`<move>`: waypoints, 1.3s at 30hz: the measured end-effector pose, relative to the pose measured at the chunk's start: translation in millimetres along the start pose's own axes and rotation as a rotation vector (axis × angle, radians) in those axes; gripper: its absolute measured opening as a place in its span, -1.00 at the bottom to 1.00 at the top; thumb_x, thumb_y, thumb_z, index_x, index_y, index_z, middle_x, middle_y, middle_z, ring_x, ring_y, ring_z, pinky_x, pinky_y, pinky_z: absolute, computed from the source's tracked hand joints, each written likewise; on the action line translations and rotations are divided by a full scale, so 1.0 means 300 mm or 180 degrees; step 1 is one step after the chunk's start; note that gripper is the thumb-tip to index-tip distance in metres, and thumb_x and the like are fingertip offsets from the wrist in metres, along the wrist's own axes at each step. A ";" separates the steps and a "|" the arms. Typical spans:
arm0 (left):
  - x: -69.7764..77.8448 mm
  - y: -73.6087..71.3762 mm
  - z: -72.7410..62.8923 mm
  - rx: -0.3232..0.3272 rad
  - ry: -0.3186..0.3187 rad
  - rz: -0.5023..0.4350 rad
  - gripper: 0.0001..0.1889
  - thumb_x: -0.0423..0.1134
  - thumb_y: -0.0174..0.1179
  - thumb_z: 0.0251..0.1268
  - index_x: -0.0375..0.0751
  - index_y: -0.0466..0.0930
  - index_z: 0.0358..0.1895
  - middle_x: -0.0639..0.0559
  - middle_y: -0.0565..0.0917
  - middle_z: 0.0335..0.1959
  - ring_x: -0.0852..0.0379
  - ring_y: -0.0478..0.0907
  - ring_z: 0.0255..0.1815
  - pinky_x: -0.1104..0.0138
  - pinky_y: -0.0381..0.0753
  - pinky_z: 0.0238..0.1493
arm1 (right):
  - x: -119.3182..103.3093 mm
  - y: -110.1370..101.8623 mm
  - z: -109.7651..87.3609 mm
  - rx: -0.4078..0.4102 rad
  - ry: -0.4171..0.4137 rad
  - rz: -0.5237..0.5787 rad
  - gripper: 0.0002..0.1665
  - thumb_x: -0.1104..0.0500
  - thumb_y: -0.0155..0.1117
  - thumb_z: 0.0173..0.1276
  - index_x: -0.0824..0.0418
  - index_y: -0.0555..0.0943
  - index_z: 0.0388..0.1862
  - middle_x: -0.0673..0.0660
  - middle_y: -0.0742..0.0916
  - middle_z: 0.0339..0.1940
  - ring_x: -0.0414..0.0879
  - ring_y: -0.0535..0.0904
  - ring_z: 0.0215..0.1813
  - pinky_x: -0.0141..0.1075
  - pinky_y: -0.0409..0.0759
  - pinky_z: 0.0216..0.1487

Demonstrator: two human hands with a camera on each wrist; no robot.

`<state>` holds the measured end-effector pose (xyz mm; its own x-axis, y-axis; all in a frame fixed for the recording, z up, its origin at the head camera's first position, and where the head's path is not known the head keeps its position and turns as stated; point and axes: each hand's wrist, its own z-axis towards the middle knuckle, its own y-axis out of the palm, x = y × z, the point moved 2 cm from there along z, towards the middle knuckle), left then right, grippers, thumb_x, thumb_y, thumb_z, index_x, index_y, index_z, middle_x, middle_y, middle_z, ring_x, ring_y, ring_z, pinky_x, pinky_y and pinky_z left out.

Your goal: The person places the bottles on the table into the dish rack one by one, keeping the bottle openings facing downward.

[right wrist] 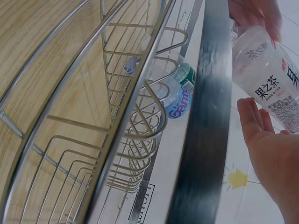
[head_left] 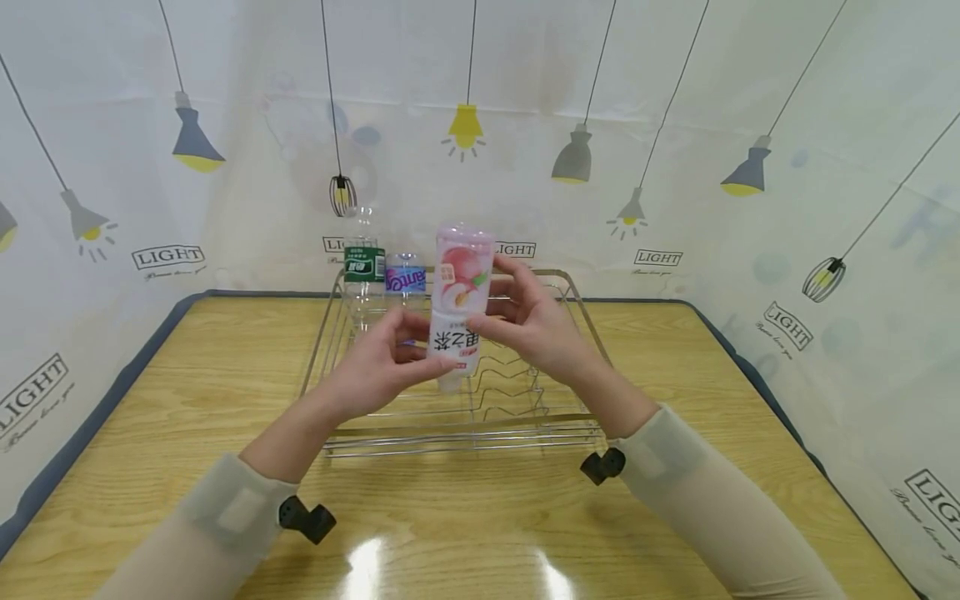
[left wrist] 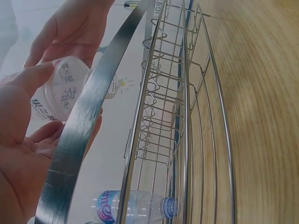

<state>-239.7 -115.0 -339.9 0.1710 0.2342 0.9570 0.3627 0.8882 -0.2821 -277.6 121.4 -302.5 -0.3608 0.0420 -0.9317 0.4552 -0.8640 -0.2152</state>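
Note:
Both hands hold a clear plastic bottle (head_left: 462,279) with a pink peach label. The bottle is upside down, its neck pointing at the rack below. My left hand (head_left: 375,362) grips its lower part, thumb across the front. Higher up, my right hand (head_left: 543,321) has its thumb on the front and fingers behind the right side. In the left wrist view the bottle's lettered shoulder (left wrist: 70,84) shows between the hands. Under them stands a metal wire rack (head_left: 465,431). Two other bottles are upside down in its back left: one green-labelled (head_left: 364,265), one purple-and-blue-labelled (head_left: 406,280).
The rack stands on a wood-grain table (head_left: 450,508), with wavy wire dividers (head_left: 513,392) inside it. A flat metal rim (right wrist: 205,116) runs along its top. Behind and at both sides hangs a white cloth (head_left: 247,208) printed with lamps.

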 end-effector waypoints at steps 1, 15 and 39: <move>0.001 0.001 0.000 0.0002 0.0007 -0.0006 -0.38 -0.08 0.47 0.51 -0.07 0.34 0.44 -0.14 0.59 0.36 -0.14 0.74 0.30 -0.02 0.77 0.28 | 0.000 0.002 0.000 -0.0005 0.0002 0.0006 -0.07 0.35 0.43 0.54 -0.05 0.25 0.73 0.28 0.63 0.40 0.16 0.70 0.32 -0.12 0.76 0.28; -0.004 -0.003 -0.007 -0.0009 0.0021 -0.0120 -0.38 -0.14 0.49 0.50 -0.13 0.35 0.44 -0.17 0.61 0.36 -0.13 0.75 0.26 0.04 0.80 0.22 | 0.004 0.010 -0.002 -0.0002 -0.0013 -0.0032 -0.07 0.34 0.42 0.55 -0.01 0.21 0.74 0.29 0.61 0.40 0.16 0.69 0.33 -0.11 0.74 0.32; -0.022 -0.277 -0.261 0.0301 0.0077 0.1001 -0.42 -0.04 0.35 0.63 0.01 0.46 0.58 -0.08 0.69 0.38 0.14 0.75 0.20 0.35 0.75 0.10 | -0.023 -0.047 0.019 0.0121 0.0098 -0.0071 -0.07 0.30 0.39 0.57 0.00 0.17 0.76 0.25 0.60 0.39 0.10 0.67 0.28 -0.23 0.75 0.24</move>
<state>-199.2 -221.5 -328.0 0.2832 0.4942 0.8219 0.2022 0.8069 -0.5549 -286.1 130.5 -291.3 -0.3451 0.0764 -0.9354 0.4158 -0.8811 -0.2254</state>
